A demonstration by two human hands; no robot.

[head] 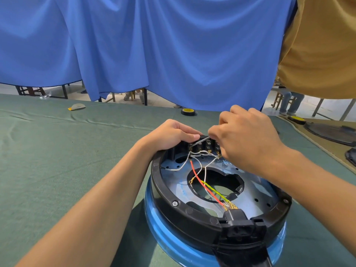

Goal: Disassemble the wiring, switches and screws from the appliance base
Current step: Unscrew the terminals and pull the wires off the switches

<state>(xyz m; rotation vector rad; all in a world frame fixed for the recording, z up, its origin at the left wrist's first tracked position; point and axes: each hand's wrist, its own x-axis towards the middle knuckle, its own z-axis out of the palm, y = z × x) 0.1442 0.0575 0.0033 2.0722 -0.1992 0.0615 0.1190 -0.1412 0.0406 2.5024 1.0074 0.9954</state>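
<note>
Base (192,214) underside up, switch blk (204,146) far

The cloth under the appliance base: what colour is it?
The cloth is dull green, seen in the head view.

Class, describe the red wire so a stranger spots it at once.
Find the black-rimmed appliance base on the green tablecloth. Wires cross its open middle from the near black connector. Only the red wire is red; the others are white or green-yellow.

Green cloth (57,151) on table; tape roll (189,111) at far edge; blue curtain (173,45) behind.
</note>
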